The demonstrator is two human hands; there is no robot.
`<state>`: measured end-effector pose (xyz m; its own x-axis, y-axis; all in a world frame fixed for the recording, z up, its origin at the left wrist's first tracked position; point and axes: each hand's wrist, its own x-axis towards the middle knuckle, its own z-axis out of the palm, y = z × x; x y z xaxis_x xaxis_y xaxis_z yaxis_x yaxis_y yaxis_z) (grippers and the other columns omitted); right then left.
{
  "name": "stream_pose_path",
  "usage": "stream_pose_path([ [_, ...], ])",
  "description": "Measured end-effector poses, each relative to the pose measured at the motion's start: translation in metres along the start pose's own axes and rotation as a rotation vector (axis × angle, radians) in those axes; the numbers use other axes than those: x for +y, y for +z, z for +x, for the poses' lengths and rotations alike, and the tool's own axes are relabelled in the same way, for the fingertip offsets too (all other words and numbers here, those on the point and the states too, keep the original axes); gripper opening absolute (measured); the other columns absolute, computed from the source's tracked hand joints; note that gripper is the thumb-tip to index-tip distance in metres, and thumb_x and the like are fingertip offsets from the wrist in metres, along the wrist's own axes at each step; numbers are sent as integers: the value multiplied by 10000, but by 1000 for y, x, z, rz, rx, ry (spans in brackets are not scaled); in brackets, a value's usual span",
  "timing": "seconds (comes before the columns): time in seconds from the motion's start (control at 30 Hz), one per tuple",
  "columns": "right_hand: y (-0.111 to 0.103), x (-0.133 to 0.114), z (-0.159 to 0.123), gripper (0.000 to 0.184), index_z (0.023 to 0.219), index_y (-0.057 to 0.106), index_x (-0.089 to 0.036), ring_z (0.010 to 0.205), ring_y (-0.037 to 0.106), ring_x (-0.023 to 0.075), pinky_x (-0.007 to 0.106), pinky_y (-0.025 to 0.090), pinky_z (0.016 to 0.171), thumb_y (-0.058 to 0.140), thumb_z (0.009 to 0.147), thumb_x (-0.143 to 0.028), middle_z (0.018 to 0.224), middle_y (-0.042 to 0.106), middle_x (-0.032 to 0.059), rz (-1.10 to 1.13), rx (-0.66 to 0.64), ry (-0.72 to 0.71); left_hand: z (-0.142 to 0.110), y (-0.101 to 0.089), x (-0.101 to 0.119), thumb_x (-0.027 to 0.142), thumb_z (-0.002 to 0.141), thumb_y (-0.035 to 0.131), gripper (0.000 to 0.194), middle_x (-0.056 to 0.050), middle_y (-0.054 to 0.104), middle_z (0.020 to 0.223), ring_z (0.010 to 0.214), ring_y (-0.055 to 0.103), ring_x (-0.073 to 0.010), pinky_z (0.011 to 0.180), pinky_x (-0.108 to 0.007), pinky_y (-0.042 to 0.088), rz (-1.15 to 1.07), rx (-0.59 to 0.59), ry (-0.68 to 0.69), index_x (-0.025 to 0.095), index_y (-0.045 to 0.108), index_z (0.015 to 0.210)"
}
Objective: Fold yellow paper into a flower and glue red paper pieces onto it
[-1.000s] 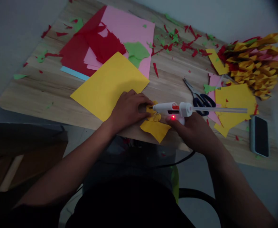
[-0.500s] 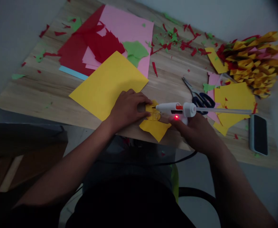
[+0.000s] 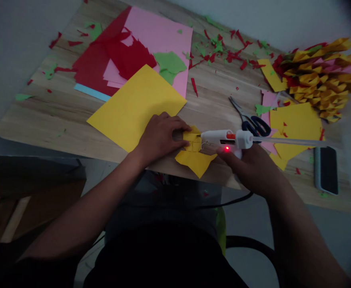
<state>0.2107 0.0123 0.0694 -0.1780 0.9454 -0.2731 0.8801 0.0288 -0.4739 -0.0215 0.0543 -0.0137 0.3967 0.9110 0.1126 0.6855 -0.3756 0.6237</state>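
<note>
My left hand has its thumb and fingers on the left side of a small folded yellow paper piece near the table's front edge. My right hand is wrapped round a white glue gun with a red light lit and a long clear glue stick sticking out of its back. The gun's nozzle points left, at the right edge of the folded piece. Just below that piece lies a cut yellow paper scrap. A large yellow sheet lies beside my left hand.
Scissors lie beyond my right hand. Farther right are yellow sheets, a phone and a bunch of folded yellow paper. Pink paper, red paper and torn scraps cover the back. A black cable hangs below the edge.
My right hand has drawn the glue gun a little to the right, so its nozzle moves from over the folded yellow piece to its edge. My left hand stays on the paper.
</note>
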Motion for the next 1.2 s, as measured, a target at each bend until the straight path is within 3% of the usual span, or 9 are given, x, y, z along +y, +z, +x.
stream_pose_path([
  [0.33, 9, -10, 3, 334, 1017, 707, -179, 720, 671, 227, 310, 442, 619, 540, 927, -453, 811, 746, 69, 42, -32, -70, -1, -2, 2, 454, 831, 715, 318, -10, 737, 1145, 1040, 576, -252, 868, -407, 387, -2, -10, -14, 277, 734, 1095],
  [0.67, 3, 1, -1, 376, 804, 677, -188, 585, 601, 208, 310, 385, 544, 524, 909, -515, 616, 655, 44, 6, 22, -3, -1, 0, -1, 448, 817, 730, 329, 5, 738, 1158, 1026, 569, -253, 840, -390, 378, 18, 0, 6, 282, 732, 1102],
  [1.2, 8, -7, -1, 347, 908, 705, -181, 620, 642, 207, 297, 395, 536, 535, 928, -483, 674, 697, 47, -4, 1, -70, 0, -1, 1, 469, 829, 709, 331, -11, 740, 1152, 1020, 565, -254, 849, -400, 377, 6, 1, -12, 271, 737, 1093],
])
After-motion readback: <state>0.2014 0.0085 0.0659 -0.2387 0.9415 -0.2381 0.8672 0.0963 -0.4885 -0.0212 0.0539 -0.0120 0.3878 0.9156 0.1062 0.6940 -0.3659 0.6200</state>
